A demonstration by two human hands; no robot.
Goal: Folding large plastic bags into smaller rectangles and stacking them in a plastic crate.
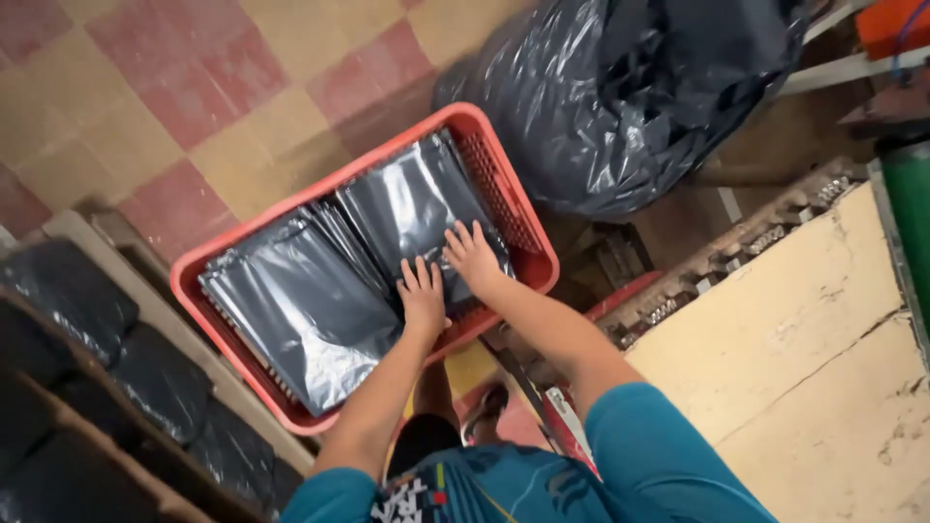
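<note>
My left hand and right hand both lie flat, fingers spread, each grip open, pressing on the grey bags stacked in the red crate, with a big black sack beyond on the floor.

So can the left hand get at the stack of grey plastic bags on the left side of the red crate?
Probably yes. The left hand already rests inside the red crate, right beside that left stack of grey bags, and nothing covers it.
</note>
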